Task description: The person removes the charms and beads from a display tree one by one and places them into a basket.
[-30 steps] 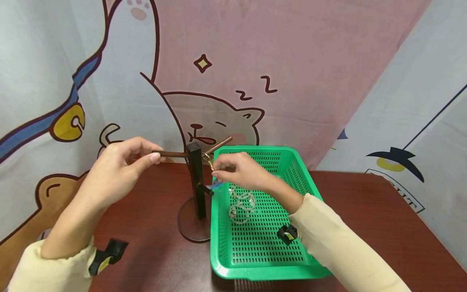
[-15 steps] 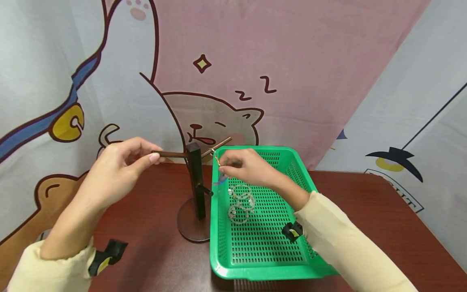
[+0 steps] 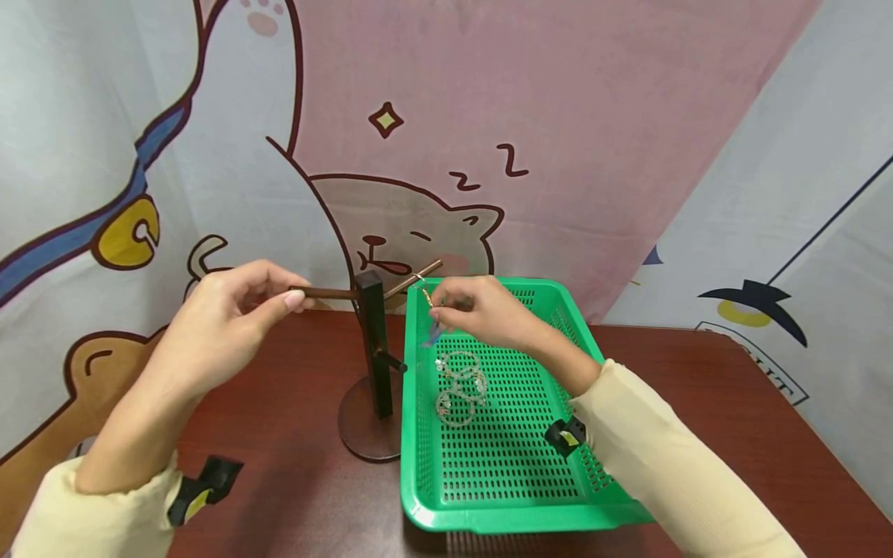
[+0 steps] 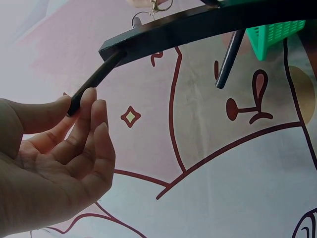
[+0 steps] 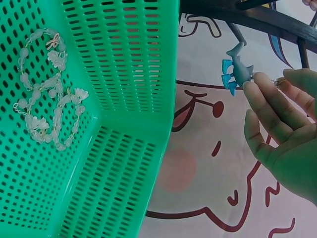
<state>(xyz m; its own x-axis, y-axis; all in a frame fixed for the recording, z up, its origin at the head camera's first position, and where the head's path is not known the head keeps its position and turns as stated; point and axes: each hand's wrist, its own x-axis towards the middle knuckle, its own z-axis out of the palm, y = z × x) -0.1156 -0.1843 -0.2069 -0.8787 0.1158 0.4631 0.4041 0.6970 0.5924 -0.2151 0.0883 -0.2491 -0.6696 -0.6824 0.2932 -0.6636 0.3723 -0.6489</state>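
Observation:
A dark wooden stand [image 3: 377,349] has pegs jutting from its post. With thumb and fingertips my left hand [image 3: 226,325] pinches the end of its upper left peg [image 3: 331,294]. My right hand [image 3: 481,310] pinches a keychain [image 3: 428,296] by its gold clasp part, close to the upper right peg [image 3: 432,268]. The keychain's ring appears to loop round that peg, near its outer end. Below the right fingers dangles a blue-grey shark charm [image 5: 241,69] with bright blue fins, clear in the right wrist view and blurred in the head view.
Right of the stand sits a green perforated basket [image 3: 523,521] with several clear beaded bracelets [image 3: 460,387] inside. A lower short peg [image 3: 392,362] points toward the front. Behind the reddish-brown table [image 3: 279,496] hangs a cartoon-printed cloth [image 3: 572,155].
My right hand has moved right and slightly up, carrying the keychain's ring away from the post along the right peg. My left hand keeps its place on the left peg.

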